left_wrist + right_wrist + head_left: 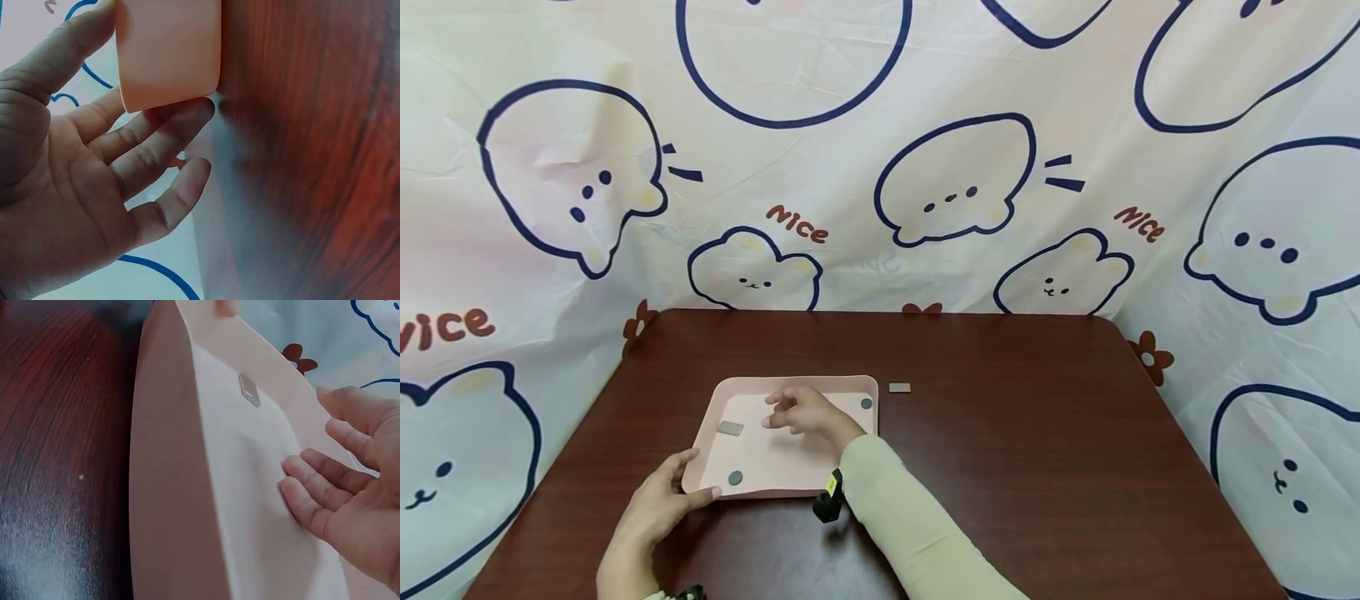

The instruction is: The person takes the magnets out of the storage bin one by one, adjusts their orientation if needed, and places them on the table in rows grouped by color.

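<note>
Pink tray (820,475), shallow and rounded at the corners, lying on the dark wood-grain surface (1037,467) toward its near left; a cartoon-printed cloth (880,167) hangs behind and to both sides. Left hand (658,500): set against the tray's near-left corner, thumb along the rim, fingers nearly straight beside the outer wall (left wrist view, fingers (162,150)); the grip is relaxed and steadies the tray without closing round it. Right hand (801,412): hovering over the tray's middle, grip released, fingers loosely bent and holding nothing; in the right wrist view the fingertips (300,487) lie close to the tray floor, though contact cannot be told. Sleeve (910,517): pale, crossing the tray's near-right corner. Small pieces, in order of size: a grey rectangular piece (730,428) on the tray floor left of the right hand; a second grey rectangle (899,387) on the surface just beyond the tray's far-right corner; a dark round piece (735,477) near the tray's near edge; another round piece (867,403) at its far-right corner. Judged step: sorting pieces at the tray, one rectangle lying outside it. The next move would call for a fine fingertip pinch on a thin, flat piece, the left hand keeping the tray from sliding.
</note>
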`<state>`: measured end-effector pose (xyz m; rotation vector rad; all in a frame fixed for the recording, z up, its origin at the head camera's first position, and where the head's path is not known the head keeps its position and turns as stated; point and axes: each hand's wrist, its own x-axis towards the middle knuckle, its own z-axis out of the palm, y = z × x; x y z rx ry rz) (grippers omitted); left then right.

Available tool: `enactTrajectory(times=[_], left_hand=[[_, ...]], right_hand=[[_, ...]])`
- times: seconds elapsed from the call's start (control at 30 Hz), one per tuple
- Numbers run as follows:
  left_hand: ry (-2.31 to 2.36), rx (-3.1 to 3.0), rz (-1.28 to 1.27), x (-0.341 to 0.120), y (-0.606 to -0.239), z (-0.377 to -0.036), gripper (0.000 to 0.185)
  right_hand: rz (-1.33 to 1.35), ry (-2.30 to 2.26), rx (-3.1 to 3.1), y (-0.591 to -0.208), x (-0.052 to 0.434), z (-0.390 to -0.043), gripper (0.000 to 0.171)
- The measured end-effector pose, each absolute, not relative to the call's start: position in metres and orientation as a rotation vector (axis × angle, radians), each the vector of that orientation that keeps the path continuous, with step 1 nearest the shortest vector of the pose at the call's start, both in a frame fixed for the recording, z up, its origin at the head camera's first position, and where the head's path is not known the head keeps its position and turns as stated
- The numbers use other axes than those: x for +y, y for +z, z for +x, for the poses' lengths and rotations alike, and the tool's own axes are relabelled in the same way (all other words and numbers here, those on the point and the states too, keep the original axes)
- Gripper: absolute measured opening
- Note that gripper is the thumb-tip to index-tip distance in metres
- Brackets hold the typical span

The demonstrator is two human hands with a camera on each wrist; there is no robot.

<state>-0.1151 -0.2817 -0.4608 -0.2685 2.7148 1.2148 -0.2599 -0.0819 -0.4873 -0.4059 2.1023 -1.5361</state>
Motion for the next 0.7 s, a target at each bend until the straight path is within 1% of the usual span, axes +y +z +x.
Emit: enactTrajectory(times=[0.1,0.27,0.37,0.47,0.7], left_hand=[[1.202,2.724,-0.276,-0.282,-0.461,-0.114,0.083],[1.206,2.722,-0.269,-0.282,-0.461,-0.114,0.083],[1.221,2.710,-0.271,-0.282,-0.461,-0.114,0.083],[1.234,2.702,-0.273,-0.281,-0.461,-0.114,0.083],[1.264,2.689,-0.276,-0.279,-0.461,-0.114,0.083]], right_hand=[[-0.440,-1.509,2.142,-0.489,-0.088,-0.258,0.033],[-0.650,-1.309,2.337,-0.490,-0.101,-0.254,0.033],[-0.699,-1.227,2.399,-0.488,-0.111,-0.251,0.031],[-0.630,-1.211,2.424,-0.487,-0.119,-0.249,0.029],[-0.335,-1.199,2.565,-0.487,-0.137,-0.236,0.021]])
